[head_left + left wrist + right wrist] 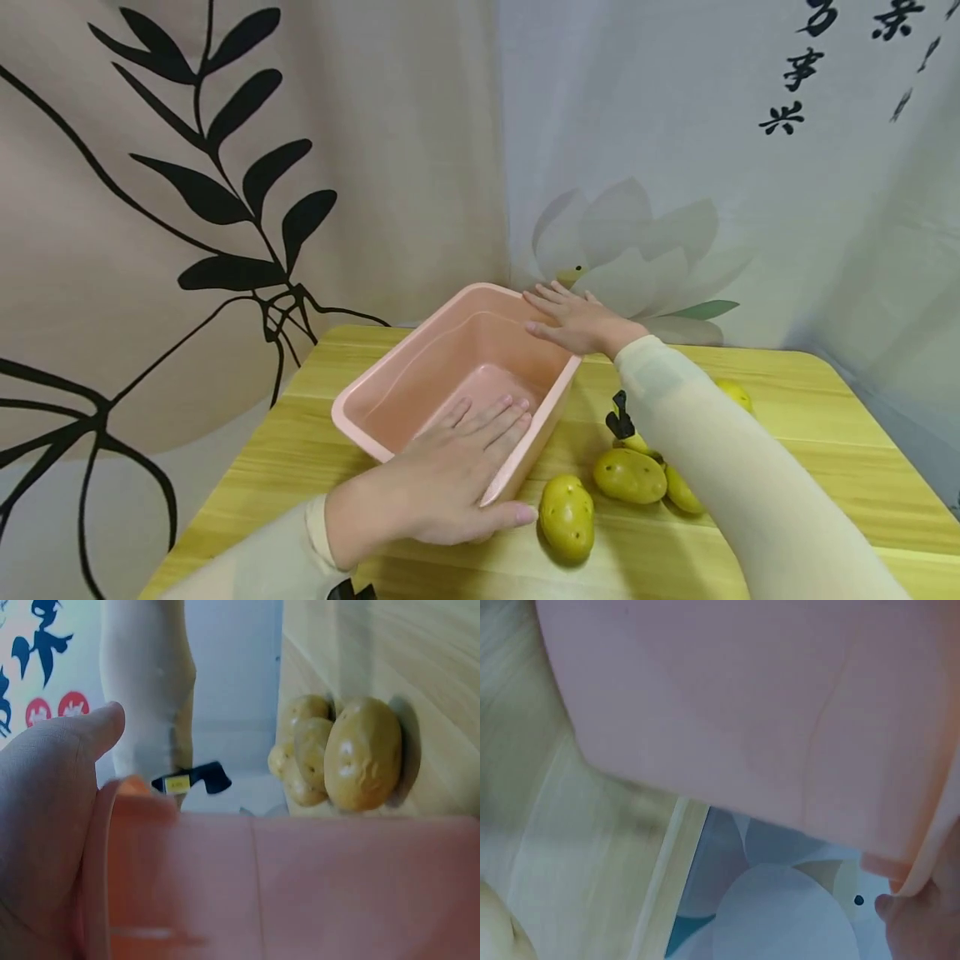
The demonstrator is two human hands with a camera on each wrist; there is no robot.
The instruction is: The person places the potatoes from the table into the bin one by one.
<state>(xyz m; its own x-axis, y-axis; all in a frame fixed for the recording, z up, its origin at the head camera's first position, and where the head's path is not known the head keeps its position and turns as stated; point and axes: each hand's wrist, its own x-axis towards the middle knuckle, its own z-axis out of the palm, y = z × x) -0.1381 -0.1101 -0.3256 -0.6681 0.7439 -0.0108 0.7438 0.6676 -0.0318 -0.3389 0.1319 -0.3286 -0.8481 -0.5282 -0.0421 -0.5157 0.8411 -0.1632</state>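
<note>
Head view: left hand (457, 482) and right hand (576, 322) rest, fingers extended, on the pink basin (442, 358); judged light, smooth, semi-rigid; best held by opposite rim ends.

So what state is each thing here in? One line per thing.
Bin: open-topped, a hand at each end; cannot tell whether it sits flat
Left hand: on the near rim, fingers straight
Right hand: on the far rim, fingers spread
Front potato: skin on, lying on the table
Other potatoes: skins on, partly hidden
Cloth: hanging
</note>
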